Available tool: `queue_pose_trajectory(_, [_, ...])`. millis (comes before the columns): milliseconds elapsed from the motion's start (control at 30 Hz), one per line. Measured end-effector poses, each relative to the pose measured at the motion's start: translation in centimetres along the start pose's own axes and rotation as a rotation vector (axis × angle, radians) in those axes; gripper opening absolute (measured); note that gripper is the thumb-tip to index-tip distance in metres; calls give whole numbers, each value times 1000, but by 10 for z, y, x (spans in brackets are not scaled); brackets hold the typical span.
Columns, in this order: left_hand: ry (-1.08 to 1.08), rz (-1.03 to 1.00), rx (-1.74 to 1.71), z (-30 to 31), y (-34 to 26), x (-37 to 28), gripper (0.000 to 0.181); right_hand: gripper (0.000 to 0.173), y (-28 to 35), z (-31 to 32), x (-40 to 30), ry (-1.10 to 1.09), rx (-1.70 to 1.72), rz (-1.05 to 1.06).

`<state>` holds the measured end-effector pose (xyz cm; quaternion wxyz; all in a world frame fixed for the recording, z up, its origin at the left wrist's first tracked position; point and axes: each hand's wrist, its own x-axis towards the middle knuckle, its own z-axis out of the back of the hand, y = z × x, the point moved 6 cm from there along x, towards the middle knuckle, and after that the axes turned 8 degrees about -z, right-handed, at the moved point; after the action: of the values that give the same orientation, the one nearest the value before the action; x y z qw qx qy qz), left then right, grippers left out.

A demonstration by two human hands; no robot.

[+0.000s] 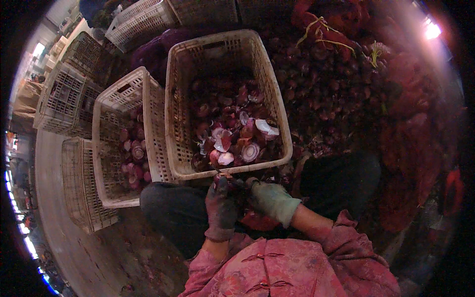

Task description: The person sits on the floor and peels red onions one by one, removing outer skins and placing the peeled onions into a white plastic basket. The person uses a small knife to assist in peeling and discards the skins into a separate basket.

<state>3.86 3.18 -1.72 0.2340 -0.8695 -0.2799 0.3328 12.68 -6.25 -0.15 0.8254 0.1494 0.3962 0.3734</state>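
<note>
My left hand point(221, 208), in a stained, dark-palmed work glove, grips a red onion point(219, 179) at the near rim of a large plastic crate point(227, 172). Beside it my right hand point(269, 198), in a pale green glove, is closed around what seems to be a small knife; its handle is hidden by the fingers. A thin dark blade point(216, 169) shows at the top of the onion. Inside the large crate lie onion skins point(222, 141), a cut onion slice point(250, 152) showing rings, and a white-lined peel piece point(266, 127).
A second crate point(97, 148) at the left holds several peeled red onions point(137, 151). More crates point(59, 96) stand beyond it. Unpeeled onions point(315, 85) are heaped to the right, beside red mesh sacks point(408, 148). My bent knees point(167, 208) flank my hands.
</note>
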Motion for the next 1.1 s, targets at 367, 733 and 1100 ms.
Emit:
queue_pose_trajectory(367, [-14,-88,401,9,-9,0,22,40,-22,-29,43,19,-32,121])
queue_pose_trajectory(733, [110,181,-265,3,-10,-18,41,40,-20,-14,24,27,845,184])
queue_pose_trajectory(1100, [123,30,45,-17,-16,-19,42,38,9,11,-17,223,1268,247])
